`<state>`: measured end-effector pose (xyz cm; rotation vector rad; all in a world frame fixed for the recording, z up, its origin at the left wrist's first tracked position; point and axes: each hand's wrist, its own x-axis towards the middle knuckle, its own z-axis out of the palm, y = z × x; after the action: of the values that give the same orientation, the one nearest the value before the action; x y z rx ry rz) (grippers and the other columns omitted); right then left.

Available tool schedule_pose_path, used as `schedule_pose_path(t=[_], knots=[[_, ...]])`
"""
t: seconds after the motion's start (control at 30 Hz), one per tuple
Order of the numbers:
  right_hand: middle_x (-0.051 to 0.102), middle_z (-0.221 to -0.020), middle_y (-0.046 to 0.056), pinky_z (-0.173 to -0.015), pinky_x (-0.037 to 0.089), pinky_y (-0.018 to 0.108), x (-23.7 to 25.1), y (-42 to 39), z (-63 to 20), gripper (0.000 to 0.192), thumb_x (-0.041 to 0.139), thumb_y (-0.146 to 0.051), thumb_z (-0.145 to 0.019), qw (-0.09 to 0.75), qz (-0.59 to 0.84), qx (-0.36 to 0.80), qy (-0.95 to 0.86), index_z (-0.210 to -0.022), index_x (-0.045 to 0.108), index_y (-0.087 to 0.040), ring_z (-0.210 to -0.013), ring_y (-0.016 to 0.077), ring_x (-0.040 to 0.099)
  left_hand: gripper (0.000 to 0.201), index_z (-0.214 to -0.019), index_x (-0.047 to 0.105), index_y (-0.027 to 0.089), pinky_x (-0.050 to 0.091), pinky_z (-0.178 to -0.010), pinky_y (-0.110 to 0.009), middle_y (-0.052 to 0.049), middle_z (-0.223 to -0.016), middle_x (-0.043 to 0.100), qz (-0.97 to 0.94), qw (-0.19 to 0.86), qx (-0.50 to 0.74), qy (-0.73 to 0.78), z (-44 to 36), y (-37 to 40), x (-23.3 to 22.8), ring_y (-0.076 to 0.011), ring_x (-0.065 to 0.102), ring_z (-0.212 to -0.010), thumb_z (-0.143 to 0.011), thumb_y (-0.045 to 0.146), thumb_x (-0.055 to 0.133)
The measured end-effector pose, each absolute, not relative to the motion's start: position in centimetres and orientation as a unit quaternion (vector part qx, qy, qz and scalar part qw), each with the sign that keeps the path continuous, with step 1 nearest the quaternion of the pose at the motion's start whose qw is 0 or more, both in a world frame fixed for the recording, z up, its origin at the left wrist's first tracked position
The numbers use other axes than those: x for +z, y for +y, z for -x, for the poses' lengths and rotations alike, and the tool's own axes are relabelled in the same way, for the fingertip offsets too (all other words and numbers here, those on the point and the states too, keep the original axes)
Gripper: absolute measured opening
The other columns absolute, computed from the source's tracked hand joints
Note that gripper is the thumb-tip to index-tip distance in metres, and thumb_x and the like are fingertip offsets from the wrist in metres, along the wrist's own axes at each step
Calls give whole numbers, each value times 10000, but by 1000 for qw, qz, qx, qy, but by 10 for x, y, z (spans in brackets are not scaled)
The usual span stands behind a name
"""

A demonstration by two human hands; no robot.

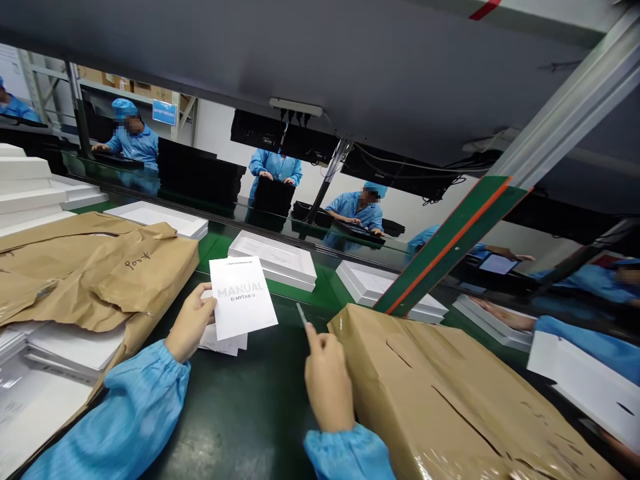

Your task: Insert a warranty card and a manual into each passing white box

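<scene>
My left hand pinches a white manual by its left edge, printed side toward me. Below it lie a few white leaflets on the dark green worktop. My right hand is closed around a thin, light-coloured blade-like strip that points up and forward; the rest of it is hidden by the fingers. Close to the right hand's right side stands a large brown paper-wrapped parcel with slits in its top.
A torn brown paper package at left shows stacked white booklets. Open white boxes line the green conveyor belt. A slanted metal post rises beyond the parcel, under a low overhead shelf. Co-workers in blue sit and stand opposite.
</scene>
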<state>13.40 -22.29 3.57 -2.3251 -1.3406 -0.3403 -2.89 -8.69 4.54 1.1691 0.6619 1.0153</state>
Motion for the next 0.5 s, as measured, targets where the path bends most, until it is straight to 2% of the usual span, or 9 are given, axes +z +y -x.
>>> schedule_pose_path(t=[0.07,0.17,0.23,0.33,0.37,0.43,0.5], knots=[[463,-842,148,-592,362,383,21,-211,-123,490,300,-20,-658,232,818,-54,-523,-1104,457,-147,-801,291,429,352,-1005,384,159,444,-564,-245,-11,-718,601,-510,672,454,288,30,-86,46,-121,572,-609,-660,215,427],[510,-818,138,-696,351,408,6,-198,-122,354,378,-112,-685,326,778,78,-531,-998,540,-139,-836,293,456,369,-1024,373,156,448,-556,-247,-16,-725,601,-509,676,449,286,29,-87,43,-124,577,-610,-660,197,415],[547,-766,105,-700,370,384,7,-196,-130,305,367,-231,-737,394,750,158,-508,-970,546,-150,-770,250,510,359,-1020,373,149,447,-546,-241,-12,-701,596,-517,678,438,287,24,-89,38,-120,574,-596,-662,181,397],[575,-757,67,-599,414,301,17,-201,-140,397,305,-431,-770,531,675,313,-406,-989,503,-166,-690,183,546,335,-994,382,145,427,-491,-207,14,-622,569,-537,680,409,288,13,-96,26,-95,545,-523,-660,150,363],[578,-738,57,-538,409,266,19,-203,-141,417,335,-476,-750,563,641,367,-371,-975,501,-167,-651,165,547,332,-988,384,148,412,-464,-193,23,-599,556,-547,679,397,288,9,-98,22,-85,527,-490,-658,140,354],[564,-616,21,-410,341,203,21,-206,-141,413,453,-490,-693,570,601,434,-353,-935,507,-161,-504,119,511,321,-981,389,154,391,-442,-181,29,-585,542,-570,678,371,279,2,-100,16,-74,502,-460,-665,137,334],[501,-461,-28,-340,248,181,18,-208,-140,401,535,-446,-658,549,599,446,-375,-928,501,-151,-361,77,408,302,-968,406,157,397,-470,-192,12,-629,551,-612,666,332,267,3,-97,14,-81,515,-497,-675,144,333]])
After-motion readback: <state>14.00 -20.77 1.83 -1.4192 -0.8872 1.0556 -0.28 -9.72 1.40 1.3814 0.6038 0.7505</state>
